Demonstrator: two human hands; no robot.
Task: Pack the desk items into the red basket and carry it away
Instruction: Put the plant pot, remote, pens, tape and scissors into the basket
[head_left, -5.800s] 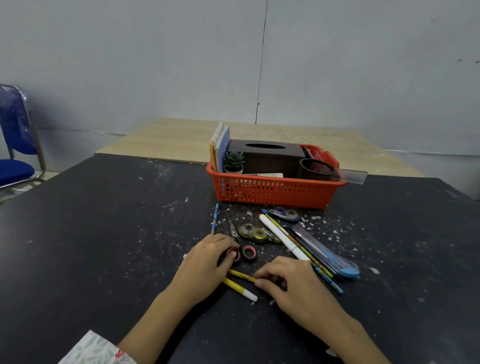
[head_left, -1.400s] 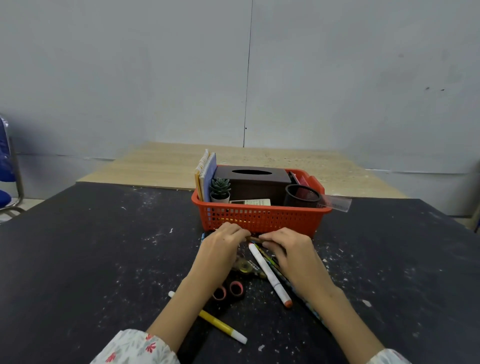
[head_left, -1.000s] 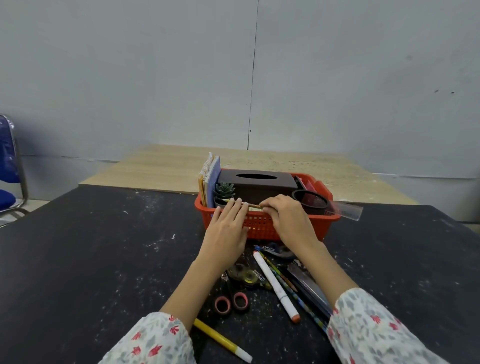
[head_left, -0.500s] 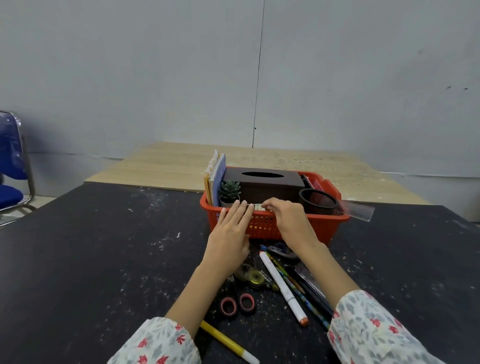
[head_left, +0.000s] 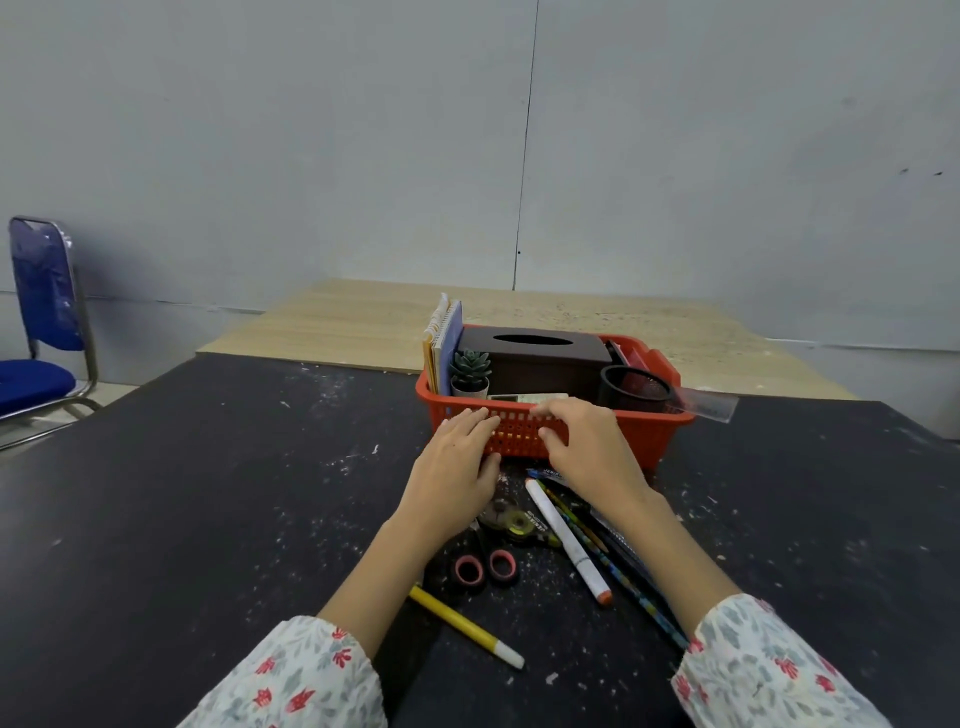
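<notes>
A person is sitting at a black desk (head_left: 208, 493), and both hands are now resting against the near wall of the red basket (head_left: 644, 431); a moment ago they were carrying a thin pencil over its rim, and it is gone from their fingers, so one more item is probably packed. The left hand (head_left: 457, 467) is lying flat, fingers straight, holding nothing. The right hand (head_left: 587, 447) is curling loosely over the rim, apparently empty. Below them, from left to right, a yellow pen (head_left: 462, 626), scissors (head_left: 485, 564), a tape dispenser (head_left: 514, 522), a white marker (head_left: 566, 540) and pencils (head_left: 618, 571) are still lying unpacked, delaying the carrying away.
</notes>
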